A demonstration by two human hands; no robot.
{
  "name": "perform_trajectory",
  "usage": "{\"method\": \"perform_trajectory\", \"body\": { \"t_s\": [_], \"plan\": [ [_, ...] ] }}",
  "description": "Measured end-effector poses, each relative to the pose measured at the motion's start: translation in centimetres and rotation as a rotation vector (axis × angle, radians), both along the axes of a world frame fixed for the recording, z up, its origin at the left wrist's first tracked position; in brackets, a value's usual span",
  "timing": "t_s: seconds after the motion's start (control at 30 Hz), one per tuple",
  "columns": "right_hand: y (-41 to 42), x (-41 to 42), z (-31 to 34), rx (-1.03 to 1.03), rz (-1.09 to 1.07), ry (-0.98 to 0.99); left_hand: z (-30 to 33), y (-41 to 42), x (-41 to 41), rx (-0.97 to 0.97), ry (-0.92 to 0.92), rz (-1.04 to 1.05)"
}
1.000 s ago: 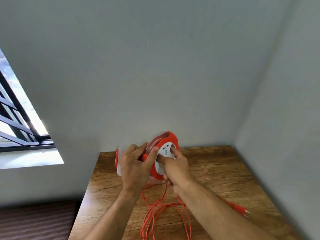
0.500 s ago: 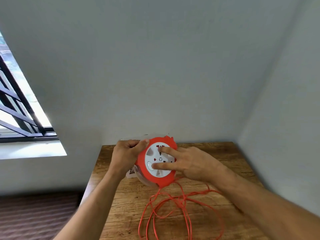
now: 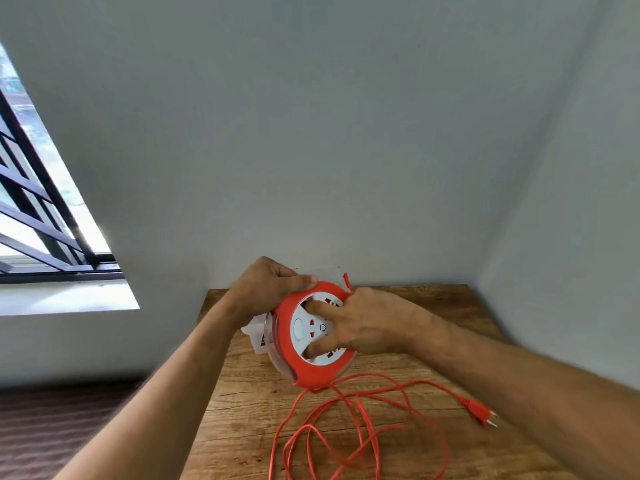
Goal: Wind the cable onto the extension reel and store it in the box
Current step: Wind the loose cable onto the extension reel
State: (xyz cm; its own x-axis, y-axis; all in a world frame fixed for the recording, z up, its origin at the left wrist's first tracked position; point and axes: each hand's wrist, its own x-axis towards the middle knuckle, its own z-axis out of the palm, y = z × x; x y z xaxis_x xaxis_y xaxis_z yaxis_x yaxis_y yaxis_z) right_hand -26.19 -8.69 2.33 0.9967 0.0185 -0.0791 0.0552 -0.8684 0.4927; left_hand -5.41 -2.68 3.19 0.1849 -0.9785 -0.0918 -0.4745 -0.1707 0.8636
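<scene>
Winding the reel, cable mostly loose.
Limp, tangle-prone cable (image 3: 349,424) on counter (image 3: 450,320); plug (image 3: 479,410) free. Light rigid reel (image 3: 311,337) held above: left hand (image 3: 266,289) clamped on rim, right hand (image 3: 360,323) fingers in hub.

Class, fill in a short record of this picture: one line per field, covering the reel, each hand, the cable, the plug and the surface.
reel: red and white, held above the table
left hand: grips the reel's red rim at the top
right hand: fingers set in the white socket face
cable: orange, mostly unwound, in loose loops on the table
plug: lying on the table, to the right
table: wooden, in a wall corner
</scene>
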Motion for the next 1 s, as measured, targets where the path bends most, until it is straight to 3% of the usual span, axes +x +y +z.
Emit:
{"method": "perform_trajectory", "body": {
  "t_s": [0.1,0.23,0.4,0.5,0.57,0.63,0.67,0.8,0.93,1.0],
  "plan": [
    [0.0,0.1,-0.5,-0.060,0.012,0.013,-0.5,-0.1,-0.2,-0.012,0.000,-0.003],
    [-0.3,-0.1,-1.1,0.128,-0.219,-0.263,-1.3,-0.1,-0.4,-0.099,0.127,0.117],
    [1.2,0.8,-2.0,0.587,-0.607,-0.524,-2.2,-0.2,-0.8,-0.172,0.233,0.252],
    [1.4,0.7,-3.1,0.930,-0.670,-0.691,-2.7,-0.3,-0.7,-0.190,0.255,0.300],
    [1.6,0.2,-4.6,1.126,-0.593,-0.966,-2.9,-0.5,-0.6,-0.212,0.281,0.331],
    [2.0,-0.4,-6.2,1.042,-0.514,-1.313,-2.8,-0.7,-0.9,-0.215,0.300,0.363],
    [2.2,-0.6,-6.9,0.994,-0.529,-1.392,-2.7,-0.8,-1.0,-0.213,0.312,0.390],
    [3.1,-0.5,-8.2,1.058,-0.873,-1.222,-2.9,-1.4,-1.1,-0.214,0.342,0.521],
    [4.0,-0.8,-8.2,1.125,-0.885,-0.961,-3.5,-1.3,-0.6,-0.192,0.360,0.600],
    [4.1,-1.0,-8.5,1.068,-0.892,-0.932,-3.6,-1.1,-0.5,-0.182,0.367,0.605]
  ]
}}
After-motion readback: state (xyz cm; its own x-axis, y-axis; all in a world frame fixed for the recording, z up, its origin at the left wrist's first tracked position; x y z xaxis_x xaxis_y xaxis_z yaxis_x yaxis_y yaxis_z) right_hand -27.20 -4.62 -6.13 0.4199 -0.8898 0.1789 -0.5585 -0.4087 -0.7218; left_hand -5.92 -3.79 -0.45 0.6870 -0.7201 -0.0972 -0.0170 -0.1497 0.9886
